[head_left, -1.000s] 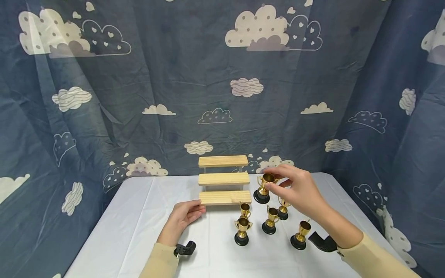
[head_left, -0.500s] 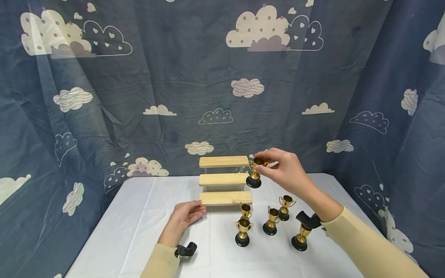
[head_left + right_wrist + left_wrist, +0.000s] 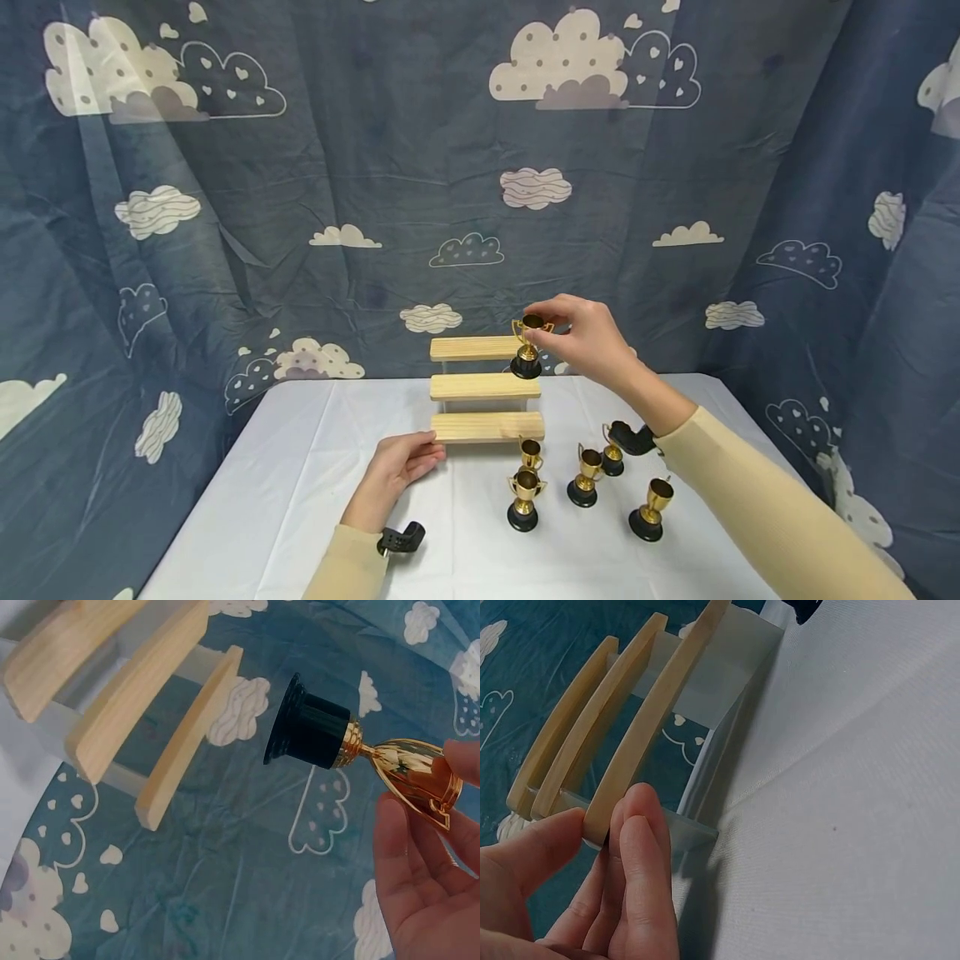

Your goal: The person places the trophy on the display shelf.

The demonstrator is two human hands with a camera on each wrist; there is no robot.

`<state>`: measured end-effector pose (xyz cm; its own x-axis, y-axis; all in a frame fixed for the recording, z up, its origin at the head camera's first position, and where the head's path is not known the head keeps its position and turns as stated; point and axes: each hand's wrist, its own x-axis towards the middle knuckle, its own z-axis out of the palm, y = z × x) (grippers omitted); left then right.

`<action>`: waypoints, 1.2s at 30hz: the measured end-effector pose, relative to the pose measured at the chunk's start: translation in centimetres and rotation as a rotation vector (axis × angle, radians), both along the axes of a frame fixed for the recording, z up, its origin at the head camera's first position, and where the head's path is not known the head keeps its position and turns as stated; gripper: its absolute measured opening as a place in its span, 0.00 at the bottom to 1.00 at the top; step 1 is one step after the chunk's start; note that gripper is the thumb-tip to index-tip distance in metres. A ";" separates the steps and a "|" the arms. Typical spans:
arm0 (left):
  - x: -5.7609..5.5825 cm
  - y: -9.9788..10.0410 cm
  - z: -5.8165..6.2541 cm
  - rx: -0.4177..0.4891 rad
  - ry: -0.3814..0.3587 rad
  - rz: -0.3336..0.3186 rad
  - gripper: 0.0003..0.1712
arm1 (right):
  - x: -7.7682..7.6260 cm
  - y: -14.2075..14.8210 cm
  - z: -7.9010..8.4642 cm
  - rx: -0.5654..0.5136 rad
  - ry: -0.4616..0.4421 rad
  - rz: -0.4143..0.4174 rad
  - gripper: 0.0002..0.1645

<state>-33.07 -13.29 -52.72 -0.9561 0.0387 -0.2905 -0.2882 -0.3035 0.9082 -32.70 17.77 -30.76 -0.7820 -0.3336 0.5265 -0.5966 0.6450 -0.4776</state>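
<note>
Left hand [image 3: 396,468] pinches the rack [image 3: 483,386] by its lowest step [image 3: 487,427], likely to steady it; right hand [image 3: 587,335] pinches a trophy [image 3: 528,353] by its bowl [image 3: 409,766], leaving the base [image 3: 315,729] free, near the top step [image 3: 474,348].

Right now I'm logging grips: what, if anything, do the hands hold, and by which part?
Right hand: gold trophy, by its cup. Left hand: tiered stand, by the left end of its lowest step.

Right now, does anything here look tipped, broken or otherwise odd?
Nothing stands out. The five gold trophy cups on the tablecloth are standing, the three-tier stand shows no visible damage, and the held trophy in the right hand looks intact. The cloud-print backdrop is only creased.
</note>
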 end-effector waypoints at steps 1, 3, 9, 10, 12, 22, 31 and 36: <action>0.0 0.0 0.0 0.001 0.001 0.000 0.20 | -0.4 -0.1 0.1 -0.001 -0.006 -0.002 0.21; 0.0 0.1 0.0 0.003 0.005 -0.004 0.19 | -1.2 -0.4 0.3 -0.003 -0.022 -0.011 0.21; 0.0 0.3 -0.1 0.005 0.001 -0.012 0.19 | -4.1 -1.2 0.5 -0.008 -0.072 -0.039 0.20; 0.0 0.4 -0.1 0.005 -0.001 -0.010 0.19 | -4.5 -1.4 0.4 -0.012 -0.084 -0.045 0.19; 0.0 0.4 -0.1 0.008 -0.005 -0.008 0.19 | -5.4 -1.7 0.4 -0.025 -0.112 -0.058 0.19; 0.1 -0.5 0.4 -0.029 0.021 -0.020 0.20 | -10.0 -4.1 -0.7 -0.011 -0.145 -0.080 0.19; -0.1 -0.8 0.4 -0.029 0.011 -0.016 0.19 | -11.7 -6.2 -1.3 -0.013 -0.136 -0.067 0.18; 0.1 -0.2 0.1 -0.016 0.019 -0.012 0.18 | -11.9 -6.7 -1.9 0.001 -0.149 -0.071 0.18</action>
